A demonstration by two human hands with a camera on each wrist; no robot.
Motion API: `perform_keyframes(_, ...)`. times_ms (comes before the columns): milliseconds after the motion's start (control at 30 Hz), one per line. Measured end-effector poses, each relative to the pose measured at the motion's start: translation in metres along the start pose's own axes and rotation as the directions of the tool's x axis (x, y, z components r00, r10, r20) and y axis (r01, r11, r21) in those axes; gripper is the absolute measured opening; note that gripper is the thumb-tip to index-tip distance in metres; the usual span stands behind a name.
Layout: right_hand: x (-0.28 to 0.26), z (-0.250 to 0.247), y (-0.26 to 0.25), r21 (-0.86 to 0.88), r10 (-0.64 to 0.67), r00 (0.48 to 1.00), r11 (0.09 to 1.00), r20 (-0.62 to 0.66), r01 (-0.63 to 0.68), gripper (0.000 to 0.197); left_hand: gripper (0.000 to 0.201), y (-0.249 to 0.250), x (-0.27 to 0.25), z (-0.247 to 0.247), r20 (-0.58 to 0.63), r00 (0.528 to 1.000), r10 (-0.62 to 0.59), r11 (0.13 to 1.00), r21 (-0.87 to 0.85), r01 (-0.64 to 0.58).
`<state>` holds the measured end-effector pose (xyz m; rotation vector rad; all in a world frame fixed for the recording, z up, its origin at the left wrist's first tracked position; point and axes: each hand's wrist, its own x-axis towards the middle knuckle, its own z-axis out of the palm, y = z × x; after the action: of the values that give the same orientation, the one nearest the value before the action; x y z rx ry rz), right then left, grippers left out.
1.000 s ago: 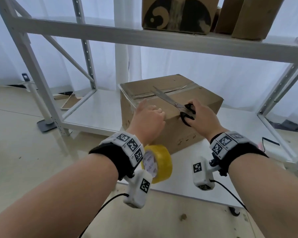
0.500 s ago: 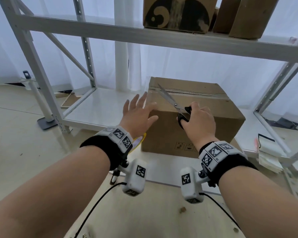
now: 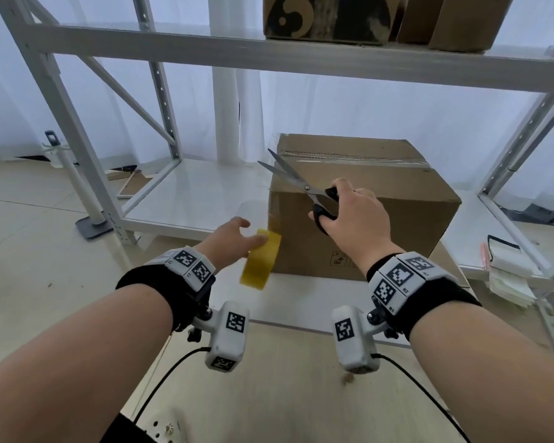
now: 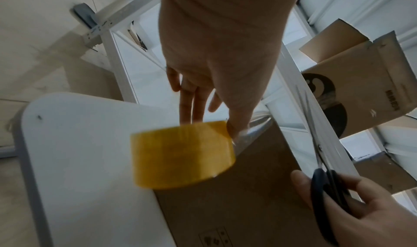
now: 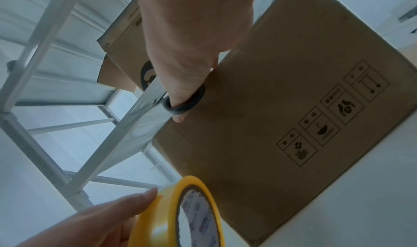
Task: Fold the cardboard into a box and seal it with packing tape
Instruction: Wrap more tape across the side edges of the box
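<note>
A closed brown cardboard box (image 3: 365,225) stands on the white table (image 3: 301,302), with clear tape along its top seam. A yellow tape roll (image 3: 259,260) hangs blurred at the box's front left corner, joined to it by a clear tape strip (image 4: 250,133). My left hand (image 3: 253,233) touches the roll with straight fingers, its thumb by the strip. My right hand (image 3: 355,219) grips black-handled scissors (image 3: 296,180) in front of the box. The blades stand apart and point up-left past the box's top left corner. The right wrist view shows the box face (image 5: 282,108) and roll (image 5: 162,215).
A white metal rack (image 3: 189,193) stands behind the table, with a low shelf left of the box. Cardboard boxes (image 3: 327,17) sit on its upper shelf overhead. A pile of papers (image 3: 509,273) lies at the right. The table's front edge is near my wrists.
The box has turned and sits further right. My left hand came off the box top, opened, and dropped to the hanging tape roll. The scissor blades have spread.
</note>
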<state>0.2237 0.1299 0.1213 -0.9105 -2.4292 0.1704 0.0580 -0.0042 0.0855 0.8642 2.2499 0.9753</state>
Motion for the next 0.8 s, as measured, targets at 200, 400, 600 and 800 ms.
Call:
perform_keyframes(200,0.002,0.002,0.005,0.077,0.021,0.999,0.997,0.026,-0.023,0.052,0.065,0.009,-0.004,0.029,0.002,0.999,-0.045,0.971,-0.233,0.044)
perform_keyframes(400,0.003,-0.028,0.000,0.546,-0.163,0.934,0.837,0.318,-0.040,0.035,0.041,0.007,-0.011,0.029,-0.043,0.998,-0.045,0.939,-0.344,0.027)
perform_keyframes(600,-0.009,-0.019,0.015,0.428,-0.147,0.907,0.903,0.396,-0.040,0.034,0.034,0.007,-0.017,0.027,-0.087,0.995,-0.049,0.922,-0.386,0.011)
perform_keyframes(800,0.002,-0.010,0.004,0.236,-0.055,0.998,0.970,0.009,0.051,0.049,0.035,0.009,-0.016,0.029,-0.088,0.995,-0.055,0.930,-0.367,0.019)
